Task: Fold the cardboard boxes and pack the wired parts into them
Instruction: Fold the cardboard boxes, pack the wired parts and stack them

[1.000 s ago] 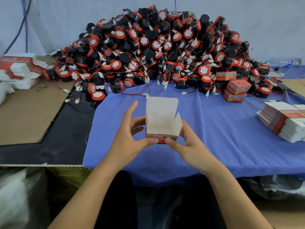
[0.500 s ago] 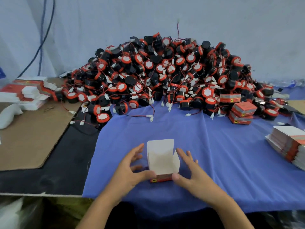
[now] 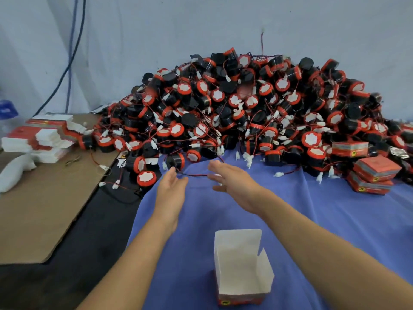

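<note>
Fingers [image 3: 173, 175] of our left hand [image 3: 172, 189] lie straight and close together, and those of our right hand [image 3: 232, 184] are straight and slightly spread; neither hand holds anything. Nearest to us stands the folded cardboard box [image 3: 241, 269], upright on the blue cloth [image 3: 312, 220] that covers part of the counter [image 3: 96, 231], with its top flaps open and its white inside showing. Both hands hover beyond the box and well apart from it, the left one off to its left, the right one straight beyond it. Between the hands a thin red-and-black wire [image 3: 196, 175] lies on the cloth; whether the left fingertips touch it we cannot tell. Just past the hands begins the big heap of wired parts [image 3: 245, 113], black cylinders with red caps and white plugs, far beyond the box and piled against the wall [image 3: 201, 23]. Far beyond the box to its right, a few closed red boxes [image 3: 375, 173] sit stacked at the heap's edge. Far to its left, flat box blanks [image 3: 42, 139] rest on a brown cardboard sheet [image 3: 44, 198].
</note>
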### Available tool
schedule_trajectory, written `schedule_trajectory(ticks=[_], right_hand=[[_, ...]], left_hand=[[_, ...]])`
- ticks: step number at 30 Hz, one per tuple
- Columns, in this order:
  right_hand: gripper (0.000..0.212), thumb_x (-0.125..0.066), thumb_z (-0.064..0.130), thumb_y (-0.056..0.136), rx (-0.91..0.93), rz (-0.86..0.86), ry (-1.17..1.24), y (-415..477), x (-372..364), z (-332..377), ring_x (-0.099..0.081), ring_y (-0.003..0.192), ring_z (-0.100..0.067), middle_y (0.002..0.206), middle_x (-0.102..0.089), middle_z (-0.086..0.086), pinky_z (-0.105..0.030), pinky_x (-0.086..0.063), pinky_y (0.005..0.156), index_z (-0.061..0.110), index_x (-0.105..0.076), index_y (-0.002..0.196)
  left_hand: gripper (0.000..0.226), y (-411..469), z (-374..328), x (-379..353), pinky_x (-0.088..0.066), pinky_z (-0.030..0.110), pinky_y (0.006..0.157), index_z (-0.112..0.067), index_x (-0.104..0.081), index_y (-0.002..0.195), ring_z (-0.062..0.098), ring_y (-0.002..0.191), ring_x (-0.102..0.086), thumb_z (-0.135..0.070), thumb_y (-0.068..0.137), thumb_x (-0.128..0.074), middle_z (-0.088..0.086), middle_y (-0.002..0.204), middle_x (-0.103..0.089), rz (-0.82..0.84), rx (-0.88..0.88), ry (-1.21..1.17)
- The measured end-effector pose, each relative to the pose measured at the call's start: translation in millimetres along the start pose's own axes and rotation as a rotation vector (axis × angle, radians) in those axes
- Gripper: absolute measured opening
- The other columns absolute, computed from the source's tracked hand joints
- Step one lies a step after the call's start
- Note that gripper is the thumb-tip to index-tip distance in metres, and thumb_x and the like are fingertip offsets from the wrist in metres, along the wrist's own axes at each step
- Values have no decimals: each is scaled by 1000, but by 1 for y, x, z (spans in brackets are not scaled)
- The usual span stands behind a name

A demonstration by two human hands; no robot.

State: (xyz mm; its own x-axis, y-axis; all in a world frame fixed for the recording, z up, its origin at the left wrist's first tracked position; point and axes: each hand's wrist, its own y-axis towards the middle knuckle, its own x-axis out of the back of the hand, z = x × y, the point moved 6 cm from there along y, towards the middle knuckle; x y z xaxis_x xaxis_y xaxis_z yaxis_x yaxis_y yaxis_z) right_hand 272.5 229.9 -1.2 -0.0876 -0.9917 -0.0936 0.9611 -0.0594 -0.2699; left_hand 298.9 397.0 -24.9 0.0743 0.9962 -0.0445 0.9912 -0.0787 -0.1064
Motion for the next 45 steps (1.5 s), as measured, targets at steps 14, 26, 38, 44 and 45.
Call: schedule_trajectory(ticks=[14, 26, 38, 44, 45], right_hand=[[49, -41, -7, 97, 50, 25, -280, 97, -45, 6, -60, 80, -22, 101, -68, -10, -30, -47, 62, 17, -65, 132], [48, -50, -7, 101, 599, -96, -372, -75, 14, 69, -59, 126, -2, 139, -62, 13, -26, -53, 101, 28, -66, 131], [8, -58, 12, 104, 497, -356, -185, -197, 45, 60, -74, 95, -17, 100, -68, -7, -31, -62, 87, 11, -65, 106], [22, -44, 20, 109, 418, -266, -739, -213, 30, 42, -58, 77, -4, 92, -58, 3, -17, -49, 75, 27, -65, 107], [19, -48, 18, 107, 415, -265, -733, -216, 27, 39, -62, 74, -3, 90, -62, 1, -17, -50, 72, 29, -62, 103]], left_hand=[[46, 91, 9, -7, -57, 54, 96, -16, -51, 138, 30, 105, -70, 1, 95, -52, 18, 121, -68, -178, 46, -64], [49, -42, -98, -29, -52, 9, 81, -26, -64, 125, -7, 105, -64, -18, 82, -86, -16, 117, -69, 144, -373, 191], [48, -169, -98, -32, -44, 6, 81, -39, -55, 116, -13, 107, -55, -32, 79, -85, -28, 112, -64, 330, -470, 555], [46, -197, -69, -33, -51, 39, 87, -36, -49, 111, 10, 102, -57, -34, 76, -80, -15, 107, -62, 342, -481, 740], [44, -199, -65, -33, -51, 41, 86, -35, -49, 109, 12, 101, -57, -35, 76, -80, -13, 106, -61, 333, -494, 774]])
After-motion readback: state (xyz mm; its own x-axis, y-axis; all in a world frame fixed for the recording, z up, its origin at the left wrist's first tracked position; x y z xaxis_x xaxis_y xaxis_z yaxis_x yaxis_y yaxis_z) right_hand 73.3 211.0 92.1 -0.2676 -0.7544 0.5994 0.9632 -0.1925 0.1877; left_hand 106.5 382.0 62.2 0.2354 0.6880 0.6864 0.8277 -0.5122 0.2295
